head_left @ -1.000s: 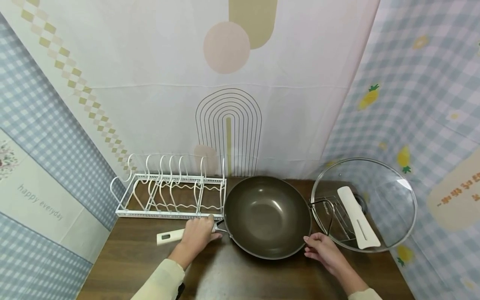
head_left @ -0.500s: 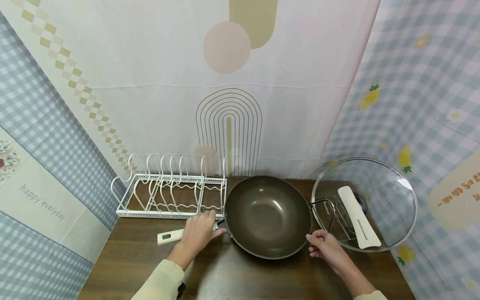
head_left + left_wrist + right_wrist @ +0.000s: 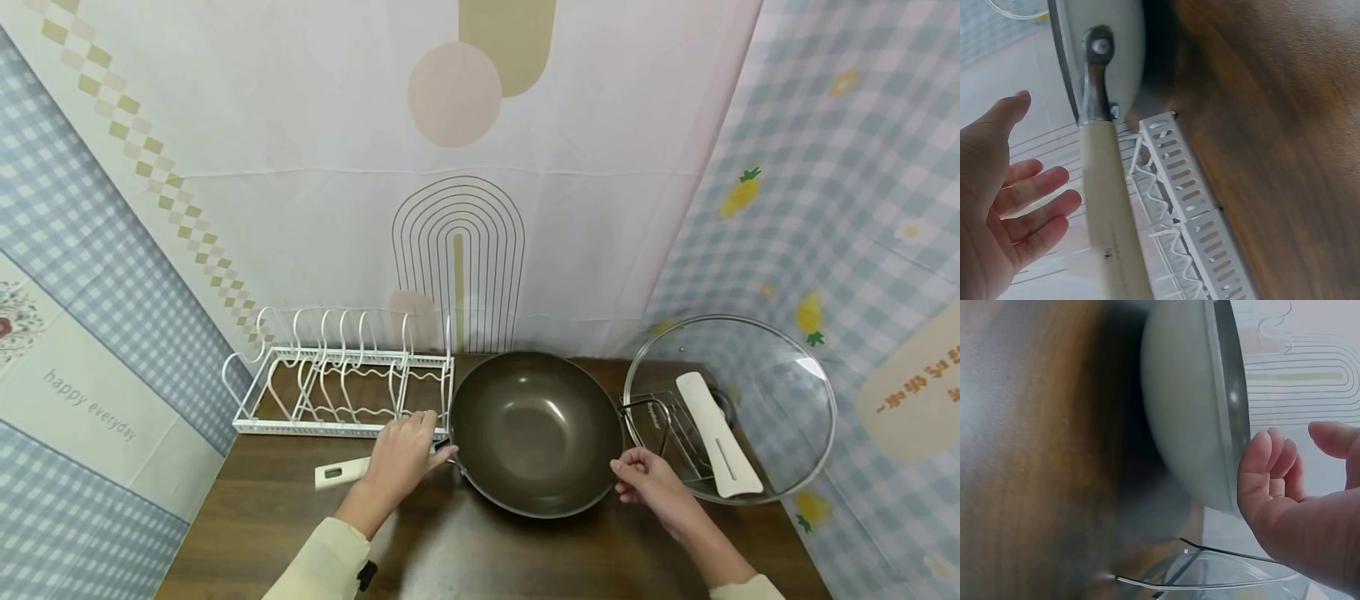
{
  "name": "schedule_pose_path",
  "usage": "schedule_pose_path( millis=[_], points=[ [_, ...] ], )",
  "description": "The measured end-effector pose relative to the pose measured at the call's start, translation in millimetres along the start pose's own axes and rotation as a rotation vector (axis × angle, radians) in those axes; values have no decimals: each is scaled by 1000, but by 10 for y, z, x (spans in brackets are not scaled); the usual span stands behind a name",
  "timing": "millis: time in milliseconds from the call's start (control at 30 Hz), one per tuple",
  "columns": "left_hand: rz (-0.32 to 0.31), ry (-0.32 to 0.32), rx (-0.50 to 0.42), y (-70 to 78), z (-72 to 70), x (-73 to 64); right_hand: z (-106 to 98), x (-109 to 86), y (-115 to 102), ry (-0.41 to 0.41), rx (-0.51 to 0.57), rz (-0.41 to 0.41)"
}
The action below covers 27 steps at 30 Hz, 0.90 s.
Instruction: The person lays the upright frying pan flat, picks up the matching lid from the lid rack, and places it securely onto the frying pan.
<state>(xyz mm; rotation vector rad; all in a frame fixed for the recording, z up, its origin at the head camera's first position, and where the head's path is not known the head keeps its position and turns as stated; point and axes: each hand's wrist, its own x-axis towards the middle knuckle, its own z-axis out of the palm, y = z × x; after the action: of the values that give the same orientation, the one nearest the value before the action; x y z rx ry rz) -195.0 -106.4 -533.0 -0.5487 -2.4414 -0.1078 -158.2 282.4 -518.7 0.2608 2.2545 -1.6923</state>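
Note:
A dark-coated wok (image 3: pixel 532 433) with a pale outer side stands on the table, its cream handle (image 3: pixel 342 472) pointing left. My left hand (image 3: pixel 403 454) hovers over the handle's inner end. In the left wrist view its fingers are loosely bent and spread, apart from the handle (image 3: pixel 1113 212). At the wok's right rim is my right hand (image 3: pixel 654 483). The right wrist view shows its fingers (image 3: pixel 1259 453) loosely curled right at the rim, the thumb standing away from them and nothing pinched between.
A white wire rack (image 3: pixel 315 430) with several upright loops stands left of the wok. On the right, a glass lid (image 3: pixel 813 471) with a long white handle (image 3: pixel 716 433) leans in a metal wire stand (image 3: pixel 663 417). Patterned cloths hang behind and at both sides.
My left hand has let go of the wok's handle and risen slightly, its thumb swinging out. My right hand has shifted a little up and right along the rim. The wok has stayed put.

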Motion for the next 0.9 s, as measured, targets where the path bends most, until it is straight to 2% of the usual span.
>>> schedule_pose_path(
  millis=[167, 267, 700, 900],
  points=[
    [21, 24, -24, 17, -68, 75, -43, 18, -84, 10, -60, -38],
    [26, 17, -52, 42, -109, 123, -81, 17, -131, 13, -92, -63],
    [-1, -102, -223, 202, -224, 274, -237, -44, -356, 24, -199, -224],
    [-11, -132, -266, 258, -228, 321, -316, -44, -414, 9, -201, -245]
  ],
)
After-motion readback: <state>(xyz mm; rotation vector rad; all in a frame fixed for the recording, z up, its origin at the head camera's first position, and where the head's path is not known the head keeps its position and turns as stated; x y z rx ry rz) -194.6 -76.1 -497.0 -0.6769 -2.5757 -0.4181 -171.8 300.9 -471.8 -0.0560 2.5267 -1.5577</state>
